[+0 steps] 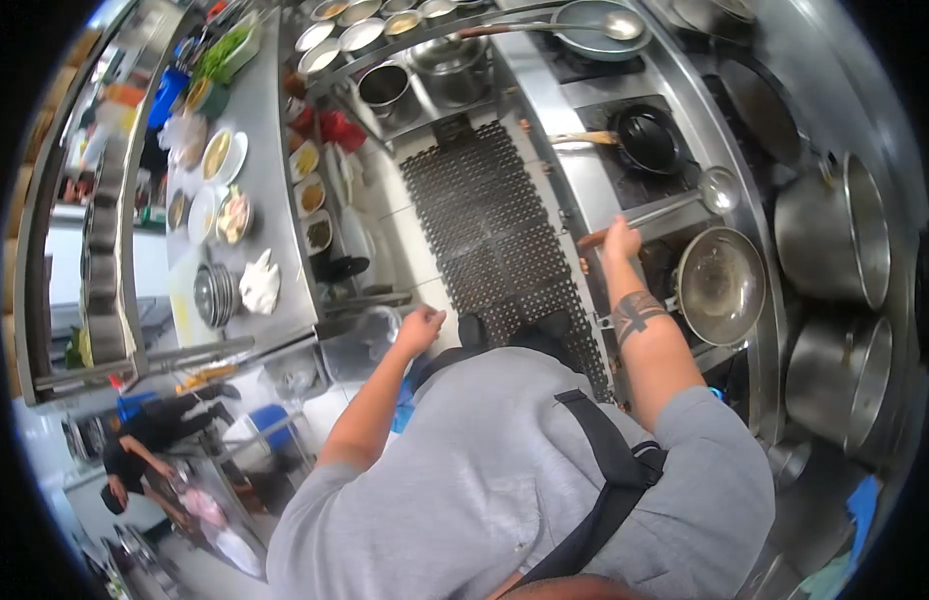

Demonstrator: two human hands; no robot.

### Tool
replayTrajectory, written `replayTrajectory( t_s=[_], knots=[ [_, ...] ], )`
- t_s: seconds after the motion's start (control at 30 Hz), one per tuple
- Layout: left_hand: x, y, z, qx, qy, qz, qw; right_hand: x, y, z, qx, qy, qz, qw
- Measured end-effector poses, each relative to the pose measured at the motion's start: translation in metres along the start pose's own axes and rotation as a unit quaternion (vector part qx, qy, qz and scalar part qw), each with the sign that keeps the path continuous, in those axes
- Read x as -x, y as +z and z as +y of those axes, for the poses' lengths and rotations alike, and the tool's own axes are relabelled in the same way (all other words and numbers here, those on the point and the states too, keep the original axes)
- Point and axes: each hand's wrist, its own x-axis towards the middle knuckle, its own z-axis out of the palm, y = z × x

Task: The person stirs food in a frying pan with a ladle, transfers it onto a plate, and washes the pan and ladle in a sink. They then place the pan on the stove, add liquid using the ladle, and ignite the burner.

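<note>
My right hand (622, 240) is closed round the handle of a long metal ladle (720, 190), whose bowl lies over the stove at the right. Just below the ladle, a round metal wok (722, 287) rests on the stove. Above it stands a small black pan (650, 139) with a wooden handle. My left hand (422, 328) hangs in front of my body near the steel counter's corner, its fingers curled; whether anything small is inside them cannot be made out.
A steel counter (292, 285) at the left bears bowls, stacked metal dishes and a white cloth (260, 283). A perforated black mat (485, 220) covers the floor. Large pots (825, 235) line the right edge. Another person (150, 440) works at the lower left.
</note>
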Motion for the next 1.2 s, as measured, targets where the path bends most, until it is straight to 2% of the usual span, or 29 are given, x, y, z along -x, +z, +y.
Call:
replayTrajectory(
  t_s=[0.07, 0.1, 0.17, 0.2, 0.27, 0.3, 0.33, 0.37, 0.4, 0.43, 0.47, 0.5, 0.57, 0.6, 0.67, 0.7, 0.73, 0.8, 0.87, 0.93, 1.07, 1.17, 1.2],
  knots=[
    [0.013, 0.011, -0.069, 0.042, -0.023, 0.045, 0.998, -0.004, -0.014, -0.017, 0.131, 0.016, -0.058, 0.99],
    [0.036, 0.007, -0.072, 0.053, -0.065, 0.038, 0.996, -0.005, -0.013, -0.018, 0.134, 0.015, -0.058, 0.989],
    [0.062, 0.01, -0.097, 0.108, -0.118, 0.036, 0.986, -0.009, -0.008, -0.019, 0.153, -0.011, 0.046, 0.987],
    [0.073, 0.021, -0.123, 0.151, -0.136, 0.037, 0.978, -0.003, -0.009, -0.021, 0.159, -0.004, 0.053, 0.986],
    [0.096, 0.029, -0.138, 0.215, -0.205, 0.01, 0.955, 0.001, 0.013, -0.048, 0.071, -0.17, 0.0, 0.983],
    [0.107, 0.029, -0.139, 0.167, -0.202, -0.004, 0.965, -0.012, 0.039, -0.056, -0.071, -0.033, -0.136, 0.988],
    [0.117, 0.029, -0.141, 0.117, -0.199, -0.015, 0.973, -0.021, 0.068, -0.07, -0.188, 0.068, -0.224, 0.954],
    [0.121, 0.032, -0.154, 0.117, -0.204, -0.018, 0.972, -0.028, 0.095, -0.086, -0.281, 0.186, -0.284, 0.898],
    [0.125, 0.04, -0.173, 0.117, -0.21, -0.02, 0.97, -0.03, 0.117, -0.104, -0.346, 0.262, -0.301, 0.849],
    [0.127, 0.05, -0.199, 0.164, -0.24, -0.019, 0.957, -0.043, 0.146, -0.108, -0.41, 0.28, -0.303, 0.813],
    [0.126, 0.047, -0.195, 0.16, -0.243, -0.021, 0.956, -0.055, 0.172, -0.107, -0.471, 0.297, -0.304, 0.773],
    [0.133, 0.041, -0.185, 0.198, -0.275, -0.019, 0.941, -0.057, 0.185, -0.112, -0.472, 0.302, -0.3, 0.772],
    [0.139, 0.033, -0.176, 0.235, -0.305, -0.034, 0.923, -0.05, 0.188, -0.139, -0.547, 0.343, -0.186, 0.741],
    [0.138, 0.03, -0.176, 0.229, -0.307, -0.042, 0.923, -0.046, 0.188, -0.141, -0.546, 0.344, -0.176, 0.743],
    [0.137, 0.032, -0.173, 0.223, -0.309, -0.044, 0.923, -0.038, 0.185, -0.146, -0.436, 0.283, -0.091, 0.849],
    [0.135, 0.032, -0.177, 0.231, -0.307, -0.06, 0.921, -0.021, 0.164, -0.156, -0.369, 0.284, -0.052, 0.883],
    [0.131, 0.033, -0.179, 0.23, -0.306, -0.067, 0.922, -0.01, 0.152, -0.151, -0.368, 0.282, -0.045, 0.885],
    [0.12, 0.03, -0.18, 0.237, -0.291, -0.069, 0.924, -0.001, 0.134, -0.146, -0.175, 0.178, -0.008, 0.968],
    [0.106, 0.024, -0.179, 0.25, -0.273, -0.066, 0.926, 0.001, 0.122, -0.139, -0.16, 0.18, 0.009, 0.971],
    [0.091, 0.013, -0.174, 0.174, -0.239, -0.072, 0.953, 0.011, 0.098, -0.133, -0.171, 0.135, -0.018, 0.976],
    [0.062, -0.011, -0.166, 0.203, -0.22, -0.085, 0.951, 0.012, 0.051, -0.133, -0.214, 0.099, -0.001, 0.972],
    [0.042, -0.034, -0.148, 0.164, -0.206, -0.117, 0.958, 0.028, -0.017, -0.148, -0.283, 0.085, -0.077, 0.952],
    [0.031, -0.039, -0.148, 0.154, -0.199, -0.122, 0.96, 0.034, -0.042, -0.153, -0.291, 0.083, -0.055, 0.952]
  ],
)
